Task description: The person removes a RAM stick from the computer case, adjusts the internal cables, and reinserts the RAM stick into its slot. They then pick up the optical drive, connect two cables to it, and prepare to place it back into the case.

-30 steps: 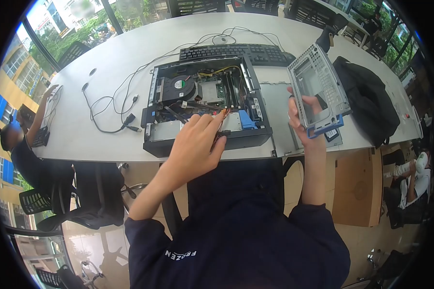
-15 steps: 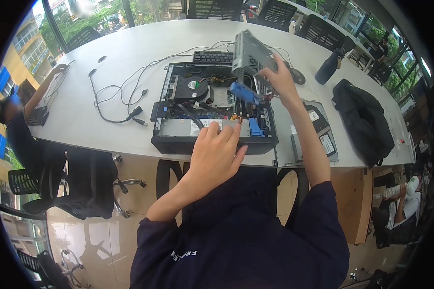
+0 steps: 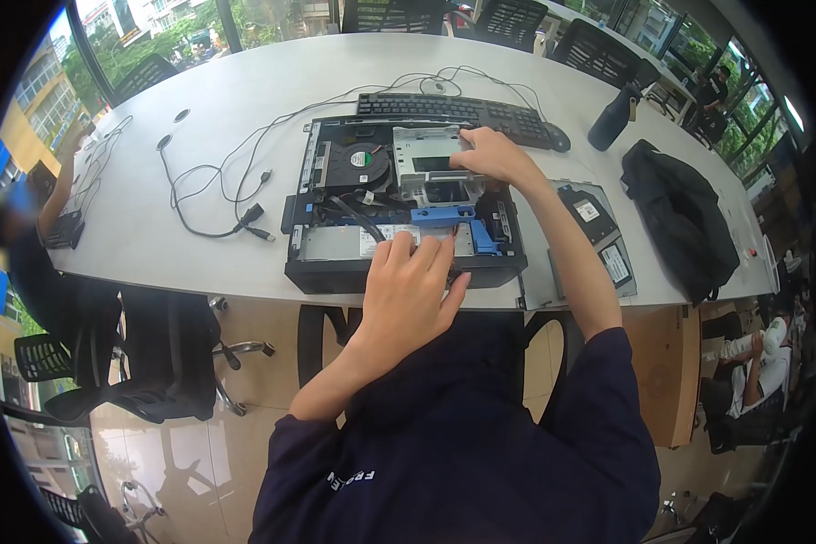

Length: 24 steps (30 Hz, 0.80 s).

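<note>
An opened desktop computer (image 3: pixel 308 258) lies flat on the table before me, its fan (image 3: pixel 358 169) exposed at the left. Inside, at the right half, a metal drive cage (image 3: pixel 412 145) with a blue latch lies roughly level. My right hand (image 3: pixel 494 152) grips the cage's far right edge, thumb on the upper face, the other fingertips partly hidden. Across the silver power supply (image 3: pixel 331 242) at the near side rests my left hand (image 3: pixel 410 281), fingers stretched forward and thumb apart, holding nothing visible. Its fingertips are near cables below the blue latch.
Behind the computer are a keyboard (image 3: pixel 408 106) and mouse (image 3: pixel 558 137). Loose cables (image 3: pixel 218 172) lie at left. A side panel (image 3: pixel 567 195), blue bottle (image 3: pixel 612 120) and black bag (image 3: pixel 680 218) are at right. Another person (image 3: pixel 36 236) sits at the table's left.
My right hand has lowered the drive cage from a tilted, raised position to nearly flat inside the computer. My left hand stays in almost the same place.
</note>
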Available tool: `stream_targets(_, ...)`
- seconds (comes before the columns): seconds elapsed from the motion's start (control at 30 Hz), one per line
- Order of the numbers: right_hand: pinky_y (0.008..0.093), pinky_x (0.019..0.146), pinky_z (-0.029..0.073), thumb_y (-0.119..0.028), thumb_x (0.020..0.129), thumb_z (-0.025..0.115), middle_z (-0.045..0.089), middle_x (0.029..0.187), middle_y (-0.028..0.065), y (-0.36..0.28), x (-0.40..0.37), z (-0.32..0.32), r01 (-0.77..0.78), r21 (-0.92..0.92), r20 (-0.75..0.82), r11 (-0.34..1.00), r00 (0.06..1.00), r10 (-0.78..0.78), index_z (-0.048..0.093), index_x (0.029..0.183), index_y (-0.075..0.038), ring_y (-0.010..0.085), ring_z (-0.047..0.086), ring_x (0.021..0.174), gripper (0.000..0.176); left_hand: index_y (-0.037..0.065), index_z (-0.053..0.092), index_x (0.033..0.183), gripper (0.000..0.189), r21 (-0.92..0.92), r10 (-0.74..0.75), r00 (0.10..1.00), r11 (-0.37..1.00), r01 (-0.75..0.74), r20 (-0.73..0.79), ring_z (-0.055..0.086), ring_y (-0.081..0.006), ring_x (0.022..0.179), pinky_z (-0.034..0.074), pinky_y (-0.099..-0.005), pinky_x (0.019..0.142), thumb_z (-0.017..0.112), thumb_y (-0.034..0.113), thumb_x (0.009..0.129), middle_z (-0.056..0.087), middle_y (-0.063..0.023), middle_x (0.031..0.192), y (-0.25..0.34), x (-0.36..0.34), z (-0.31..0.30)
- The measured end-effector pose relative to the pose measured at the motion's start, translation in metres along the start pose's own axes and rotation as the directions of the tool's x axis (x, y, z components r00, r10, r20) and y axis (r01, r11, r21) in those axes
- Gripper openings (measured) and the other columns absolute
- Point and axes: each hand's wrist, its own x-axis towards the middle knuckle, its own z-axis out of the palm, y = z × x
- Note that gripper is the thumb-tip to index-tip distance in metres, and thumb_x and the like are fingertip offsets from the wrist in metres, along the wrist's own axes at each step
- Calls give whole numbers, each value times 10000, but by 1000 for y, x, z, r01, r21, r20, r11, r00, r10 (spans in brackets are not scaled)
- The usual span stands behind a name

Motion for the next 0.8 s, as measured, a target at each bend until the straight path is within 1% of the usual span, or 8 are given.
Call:
stream_targets(0.03,373,653,599,-348,756,682,732,955,228,0,4,4,-1,-39,-5,999,1000,0,660,1037,81,304,739,670,513,-24,670,1154,417,-11,-4,1000,1000,4,-8,526,-272,855,423,-384,762,706,279,870,599,-92,898,0,0,0)
stream_targets(0.17,394,693,604,-350,777,668,735,969,231,1,15,16,-47,12,-45,999,998,47,666,1055,72,310,740,674,506,-9,670,1163,410,-42,-11,999,999,10,-35,522,-274,854,416,-393,772,704,279,874,601,-85,903,-2,-1,1)
stream_targets(0.3,381,685,604,-346,777,675,737,974,225,2,18,16,-54,-1,-49,999,997,53,668,1056,72,302,742,680,502,2,674,1163,409,-66,-15,999,998,12,-41,520,-271,852,407,-397,782,713,280,865,603,-74,899,-4,-3,5)
stream_targets(0.37,397,594,626,-285,758,692,728,977,230,5,20,16,-47,58,-44,997,998,50,635,1171,75,337,741,777,551,12,677,1160,418,-98,-21,997,995,14,-73,515,-266,847,398,-397,787,731,282,845,606,-61,892,-6,-3,6)
stream_targets(0.47,397,569,634,-264,772,689,725,977,232,-2,15,9,-64,96,-1,993,998,64,634,1166,78,336,742,786,524,20,686,1137,411,-104,-29,996,994,20,-90,511,-262,838,391,-399,791,744,281,825,610,-52,885,-6,-2,7)
stream_targets(0.6,401,578,642,-265,790,685,724,977,239,0,12,12,-38,84,-51,996,998,43,639,1158,72,338,744,777,502,55,711,1110,385,-123,-8,993,992,-6,-116,509,-248,807,371,-392,759,762,269,793,641,-24,903,-13,1,12)
stream_targets(0.7,402,580,640,-261,805,679,726,979,243,-1,10,10,-81,61,-55,995,995,85,638,1169,69,344,745,766,493,56,717,1094,376,-139,-11,990,990,-9,-141,503,-248,793,369,-394,756,763,267,786,641,-21,891,-15,2,14)
stream_targets(0.8,400,583,640,-259,805,678,728,983,242,-4,9,11,-124,34,-53,992,991,126,620,1235,65,344,746,758,542,58,720,1088,370,-145,-15,990,989,-5,-139,504,-248,789,369,-395,751,764,261,782,642,-22,890,-15,1,15)
